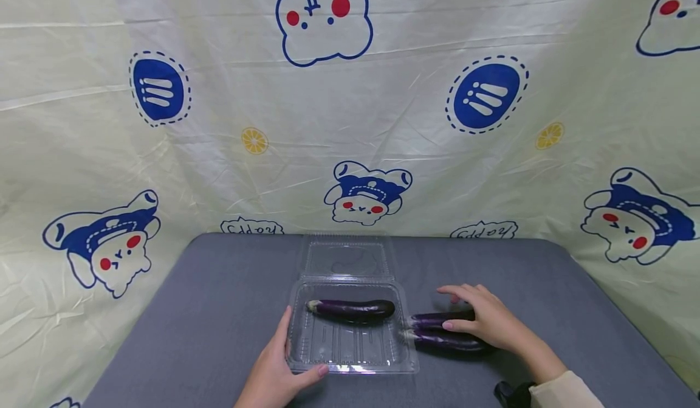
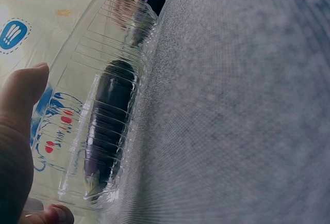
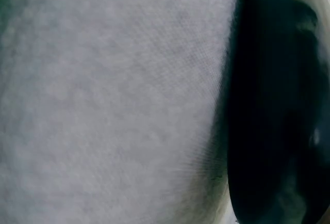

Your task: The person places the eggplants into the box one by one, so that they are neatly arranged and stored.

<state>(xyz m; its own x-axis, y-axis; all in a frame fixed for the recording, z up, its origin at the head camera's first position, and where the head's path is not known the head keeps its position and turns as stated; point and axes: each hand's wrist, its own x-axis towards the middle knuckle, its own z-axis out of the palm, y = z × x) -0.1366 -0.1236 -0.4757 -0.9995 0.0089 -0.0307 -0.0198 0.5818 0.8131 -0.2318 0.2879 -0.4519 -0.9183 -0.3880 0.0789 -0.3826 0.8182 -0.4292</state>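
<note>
A clear plastic clamshell box point(image 1: 350, 359) lies open on the grey table, its lid folded back. One purple eggplant point(image 1: 352, 311) lies crosswise inside it and also shows through the ribbed wall in the left wrist view. My left hand point(image 1: 276, 365) holds the box at its near left corner, thumb along the front edge and fingers along the left side. To the right of the box, two more eggplants lie side by side, a far eggplant point(image 1: 429, 320) and a near eggplant point(image 1: 448, 341). Over them hovers my right hand point(image 1: 487, 317), fingers spread, thumb beside the far one.
The grey cloth-covered table point(image 1: 235, 298) reaches back to a pale printed curtain point(image 1: 415, 116) with cartoon figures. The transparent lid point(image 1: 347, 259) extends to the table's back edge. Near the right sleeve point(image 1: 566, 391) is a black strap point(image 1: 511, 394).
</note>
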